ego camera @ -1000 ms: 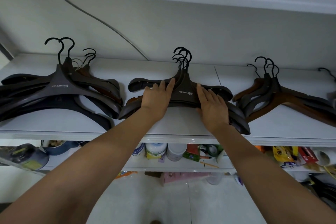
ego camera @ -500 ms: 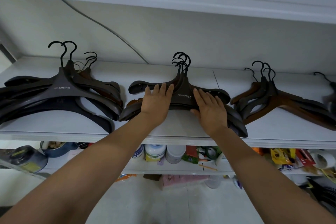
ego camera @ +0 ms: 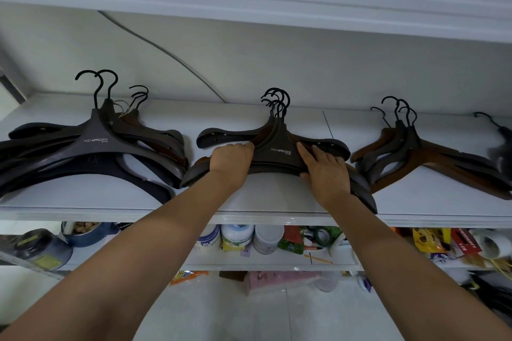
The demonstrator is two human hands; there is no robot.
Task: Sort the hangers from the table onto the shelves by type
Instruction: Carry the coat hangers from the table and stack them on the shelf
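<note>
A stack of dark brown wide-shouldered hangers lies in the middle of the white upper shelf, hooks pointing to the back wall. My left hand has its fingers curled over the stack's left arm. Straight fingers of my right hand lie flat across the right arm, the thumb at its lower edge. A bigger pile of dark grey hangers lies at the left. At the right sits a pile of slimmer brown wooden hangers.
Another dark hanger lies at the far right edge of the shelf. A second shelf runs close overhead. The lower shelf holds jars, packets, tape rolls and a blue bowl. White floor below.
My left hand's fingers went from flat on the stack to curled over its left arm. My right hand slid slightly right on the stack. The hooks sit a little more aligned.
</note>
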